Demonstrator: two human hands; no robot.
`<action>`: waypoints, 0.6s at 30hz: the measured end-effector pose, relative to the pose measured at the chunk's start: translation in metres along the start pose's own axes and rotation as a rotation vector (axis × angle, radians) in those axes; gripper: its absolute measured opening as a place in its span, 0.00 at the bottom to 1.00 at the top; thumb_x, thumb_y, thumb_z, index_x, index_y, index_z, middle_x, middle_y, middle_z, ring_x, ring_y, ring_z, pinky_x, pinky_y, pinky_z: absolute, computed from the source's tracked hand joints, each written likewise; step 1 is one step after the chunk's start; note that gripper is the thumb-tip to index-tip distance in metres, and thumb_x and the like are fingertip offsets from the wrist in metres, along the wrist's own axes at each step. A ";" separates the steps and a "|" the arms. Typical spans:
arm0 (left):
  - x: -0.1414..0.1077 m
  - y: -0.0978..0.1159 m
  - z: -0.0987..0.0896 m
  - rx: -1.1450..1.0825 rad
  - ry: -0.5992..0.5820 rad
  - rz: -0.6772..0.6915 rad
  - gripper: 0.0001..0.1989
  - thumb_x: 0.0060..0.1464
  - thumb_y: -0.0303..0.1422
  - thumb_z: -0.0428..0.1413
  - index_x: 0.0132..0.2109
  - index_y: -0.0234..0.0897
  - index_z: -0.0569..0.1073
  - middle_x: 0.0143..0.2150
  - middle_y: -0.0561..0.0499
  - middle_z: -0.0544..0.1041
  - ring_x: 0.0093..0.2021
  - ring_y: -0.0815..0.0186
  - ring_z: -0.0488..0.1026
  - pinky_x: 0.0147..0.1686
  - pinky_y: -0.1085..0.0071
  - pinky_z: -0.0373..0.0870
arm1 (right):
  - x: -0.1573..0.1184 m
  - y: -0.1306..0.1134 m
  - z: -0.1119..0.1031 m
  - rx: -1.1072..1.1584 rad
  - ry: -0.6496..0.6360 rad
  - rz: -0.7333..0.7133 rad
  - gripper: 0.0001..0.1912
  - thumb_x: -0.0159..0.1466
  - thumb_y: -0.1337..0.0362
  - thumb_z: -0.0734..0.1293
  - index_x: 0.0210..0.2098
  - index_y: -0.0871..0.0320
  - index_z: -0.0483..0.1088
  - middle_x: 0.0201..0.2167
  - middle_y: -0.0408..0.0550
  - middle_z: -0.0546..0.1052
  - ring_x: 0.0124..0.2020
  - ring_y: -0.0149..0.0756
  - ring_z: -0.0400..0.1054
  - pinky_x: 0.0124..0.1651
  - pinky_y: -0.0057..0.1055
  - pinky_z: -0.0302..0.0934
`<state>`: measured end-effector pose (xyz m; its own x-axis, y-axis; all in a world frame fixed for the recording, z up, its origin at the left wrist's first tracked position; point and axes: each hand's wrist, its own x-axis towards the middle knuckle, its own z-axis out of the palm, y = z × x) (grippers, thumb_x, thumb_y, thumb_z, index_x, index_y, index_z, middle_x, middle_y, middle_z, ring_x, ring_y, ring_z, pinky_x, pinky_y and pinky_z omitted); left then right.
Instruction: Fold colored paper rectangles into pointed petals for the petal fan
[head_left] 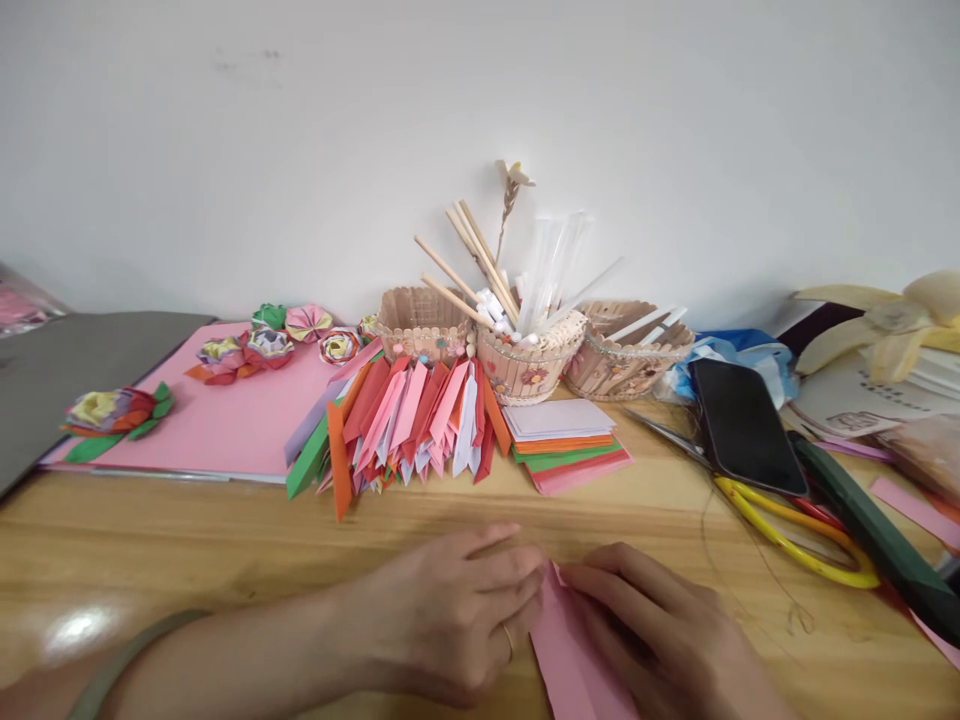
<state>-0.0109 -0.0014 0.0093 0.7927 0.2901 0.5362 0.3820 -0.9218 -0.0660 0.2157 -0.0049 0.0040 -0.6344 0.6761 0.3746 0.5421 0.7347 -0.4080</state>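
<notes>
A pink piece of paper (566, 650) with a crease lies on the wooden table at the bottom centre. My left hand (469, 610), with a ring on one finger, grips its upper left corner. From the other side, my right hand (652, 625) has its fingers closed on the paper's upper right edge. Behind them is a row of folded paper strips (420, 415) in red, pink, orange, white and green. To its right sits a stack of coloured paper sheets (566, 425).
Wooden baskets (529, 365) holding sticks and tubes stand against the wall. Paper flowers (240, 350) rest on pink card (247, 430) at left. Yellow-handled scissors (795, 540), a black phone (746, 425) and a dark green tool (870, 520) lie at right.
</notes>
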 end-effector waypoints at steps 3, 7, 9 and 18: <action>0.001 0.000 0.001 -0.010 0.008 -0.024 0.17 0.64 0.22 0.42 0.41 0.28 0.75 0.40 0.49 0.79 0.46 0.65 0.71 0.56 0.64 0.60 | -0.004 0.003 0.000 -0.051 0.016 -0.071 0.10 0.67 0.70 0.57 0.45 0.58 0.68 0.33 0.48 0.74 0.30 0.30 0.71 0.30 0.23 0.65; 0.002 0.001 0.000 -0.013 -0.002 -0.044 0.16 0.65 0.22 0.42 0.42 0.28 0.75 0.42 0.50 0.79 0.48 0.65 0.70 0.57 0.64 0.58 | -0.006 0.006 -0.003 -0.048 -0.049 -0.143 0.14 0.68 0.71 0.55 0.49 0.60 0.68 0.34 0.50 0.75 0.33 0.31 0.71 0.31 0.23 0.65; 0.003 0.001 0.000 -0.024 -0.005 -0.047 0.17 0.65 0.22 0.41 0.43 0.29 0.75 0.42 0.51 0.78 0.49 0.66 0.69 0.57 0.64 0.58 | -0.004 0.006 -0.006 -0.042 -0.059 -0.175 0.15 0.69 0.71 0.53 0.48 0.61 0.68 0.34 0.50 0.75 0.32 0.31 0.70 0.31 0.24 0.65; 0.000 0.000 0.003 -0.101 -0.019 -0.075 0.12 0.64 0.22 0.45 0.40 0.28 0.74 0.37 0.52 0.77 0.43 0.67 0.70 0.52 0.67 0.61 | 0.005 -0.001 -0.012 -0.083 -0.063 -0.237 0.19 0.71 0.70 0.49 0.45 0.64 0.69 0.30 0.52 0.75 0.27 0.33 0.67 0.26 0.27 0.62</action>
<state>-0.0092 -0.0007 0.0068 0.7730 0.3635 0.5200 0.3915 -0.9182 0.0599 0.2188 -0.0011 0.0164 -0.7807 0.4820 0.3978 0.4160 0.8758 -0.2448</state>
